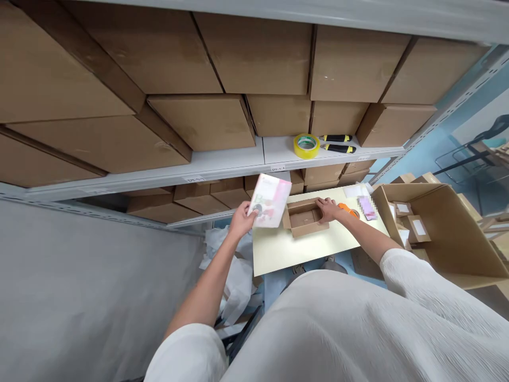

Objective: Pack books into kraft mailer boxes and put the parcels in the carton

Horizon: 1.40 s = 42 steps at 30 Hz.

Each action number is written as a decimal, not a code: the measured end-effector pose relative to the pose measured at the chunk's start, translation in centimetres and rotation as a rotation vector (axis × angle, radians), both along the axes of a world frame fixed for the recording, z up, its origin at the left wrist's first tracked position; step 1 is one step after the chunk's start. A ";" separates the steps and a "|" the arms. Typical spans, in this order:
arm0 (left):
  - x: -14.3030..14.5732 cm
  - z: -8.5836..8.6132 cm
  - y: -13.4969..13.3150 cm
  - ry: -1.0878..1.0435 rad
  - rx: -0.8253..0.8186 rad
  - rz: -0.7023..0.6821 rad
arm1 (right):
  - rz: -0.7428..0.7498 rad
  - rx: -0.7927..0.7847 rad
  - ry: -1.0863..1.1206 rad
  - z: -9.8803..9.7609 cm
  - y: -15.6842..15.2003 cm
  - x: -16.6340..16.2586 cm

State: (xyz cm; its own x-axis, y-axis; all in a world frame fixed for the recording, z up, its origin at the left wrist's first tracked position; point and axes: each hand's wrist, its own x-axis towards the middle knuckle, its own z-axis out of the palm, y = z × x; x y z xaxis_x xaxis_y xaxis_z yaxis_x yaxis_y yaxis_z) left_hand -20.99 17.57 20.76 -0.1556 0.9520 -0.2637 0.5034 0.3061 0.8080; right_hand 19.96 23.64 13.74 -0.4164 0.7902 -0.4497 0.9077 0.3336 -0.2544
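Observation:
Pinched in my left hand [242, 219] is a flat white and pink printed packet [271, 200], tilted up just left of a small open cardboard box [308, 229]. The box stands on a pale yellow tabletop [274, 252], and its inside looks bare. My right hand [328, 209] grips the box's right end, fingers over the rim. Close to my right wrist lies an orange tape dispenser [349, 210], partly covered by the forearm. A pinkish-purple item [366, 207], blurred out, rests further right on the table.
A shelf ahead carries large cardboard boxes [202, 122], a yellow tape roll [306, 146] and two black-and-yellow utility knives [340, 148]. At right, a big open carton [457, 228] holds several small labelled boxes [419, 228]. White plastic bags [237, 281] hang below left.

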 end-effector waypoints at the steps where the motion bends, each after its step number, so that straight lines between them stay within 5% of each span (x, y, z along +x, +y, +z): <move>1: 0.8 1.1 0.5 0.057 0.028 -0.051 | -0.003 -0.003 0.004 0.1 0.0 0.0; 4: 3.3 3.6 2.2 0.259 0.101 -0.176 | -0.014 -0.008 0.011 0.5 -0.2 -0.1; 7: 5.8 4.3 3.7 0.403 0.177 -0.296 | -0.025 -0.011 0.032 0.6 -0.4 0.0; 15: 10.5 1.3 5.4 0.500 0.086 -0.511 | -0.204 0.008 0.278 -1.1 -2.0 1.5; 25: 14.0 1.0 8.2 0.569 0.097 -0.675 | -0.331 0.045 0.490 -2.2 -3.2 2.3; 42: 12.9 -0.2 10.8 0.576 -0.030 -0.712 | -0.319 0.065 0.383 -0.9 -3.3 1.9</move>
State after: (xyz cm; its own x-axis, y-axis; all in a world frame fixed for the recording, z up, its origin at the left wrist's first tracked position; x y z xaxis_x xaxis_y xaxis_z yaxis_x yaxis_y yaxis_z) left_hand -8.06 28.37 20.54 0.3502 0.8675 -0.3532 0.9039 -0.2141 0.3705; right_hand 21.88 20.35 12.83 -0.2751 0.9264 -0.2571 0.8124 0.0810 -0.5774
